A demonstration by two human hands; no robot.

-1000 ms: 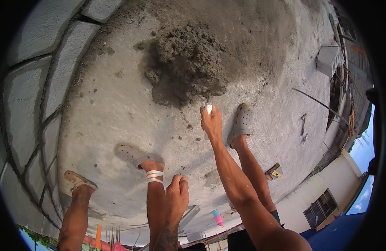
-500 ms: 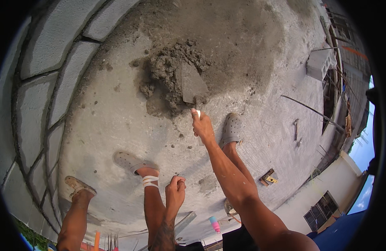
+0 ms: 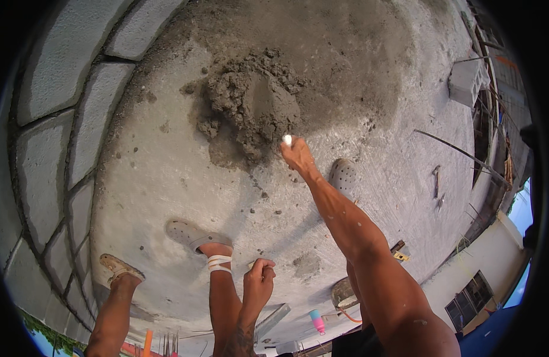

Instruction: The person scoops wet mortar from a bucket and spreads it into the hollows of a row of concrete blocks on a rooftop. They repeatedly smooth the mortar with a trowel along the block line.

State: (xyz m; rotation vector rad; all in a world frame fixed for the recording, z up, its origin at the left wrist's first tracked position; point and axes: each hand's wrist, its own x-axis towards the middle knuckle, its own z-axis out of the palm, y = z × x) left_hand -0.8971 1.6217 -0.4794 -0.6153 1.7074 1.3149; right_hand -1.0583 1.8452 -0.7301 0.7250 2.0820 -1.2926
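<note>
My right hand (image 3: 298,156) is closed round the white-ended handle of a trowel (image 3: 287,140), beside the lower right of a heap of wet grey mortar (image 3: 245,107). The trowel's blade cannot be made out now; a smooth patch shows on the heap. My left hand (image 3: 259,281) hangs in a loose fist low in the middle, away from the heap, with nothing seen in it. Grey clogs are on my feet: the left clog (image 3: 191,234) is near my left hand, the right clog (image 3: 343,175) beside my right forearm.
A grey block wall (image 3: 78,143) curves along the left; another person's foot in a tan clog (image 3: 121,268) stands near it. At right lie a hollow concrete block (image 3: 467,81), a long thin rod (image 3: 459,156), a hammer (image 3: 436,181) and a yellow tool (image 3: 401,256). A pink-and-blue bottle (image 3: 317,321) stands low.
The trowel blade lay plainly visible on the mortar before; now it is out of sight. My right hand has moved slightly right and up. The whole view has shifted a little.
</note>
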